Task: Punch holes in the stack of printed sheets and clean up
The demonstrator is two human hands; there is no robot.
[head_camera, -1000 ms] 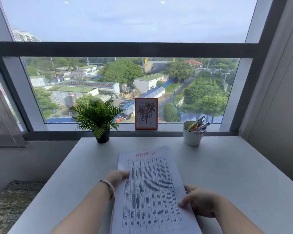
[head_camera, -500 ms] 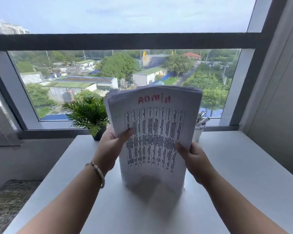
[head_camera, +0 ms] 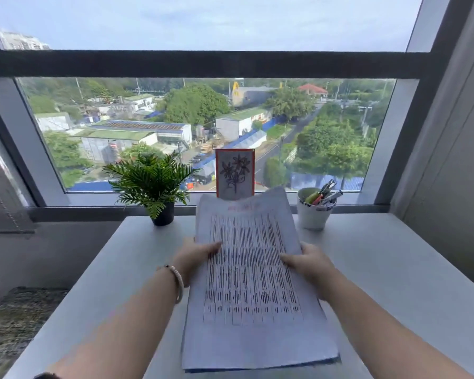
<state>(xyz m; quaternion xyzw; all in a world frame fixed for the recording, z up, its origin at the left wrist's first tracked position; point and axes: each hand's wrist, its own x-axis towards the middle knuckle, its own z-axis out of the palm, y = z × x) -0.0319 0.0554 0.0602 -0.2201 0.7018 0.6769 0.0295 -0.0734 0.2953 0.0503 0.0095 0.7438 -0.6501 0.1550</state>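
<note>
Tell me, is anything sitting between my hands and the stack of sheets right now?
Nothing visible does. Your left hand grips the left edge of the stack of printed sheets, thumb on top, and your right hand grips the right edge. The potted plant, framed card and pen cup stand behind the stack.

A white desk stands against a wide dark-framed window showing daylight, rooftops and trees, grey walls alongside.

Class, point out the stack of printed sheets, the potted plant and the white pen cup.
stack of printed sheets [head_camera: 253,283]: head view, printed middle.
potted plant [head_camera: 151,181]: head view, leaves.
white pen cup [head_camera: 312,216]: head view, front wall.
</note>
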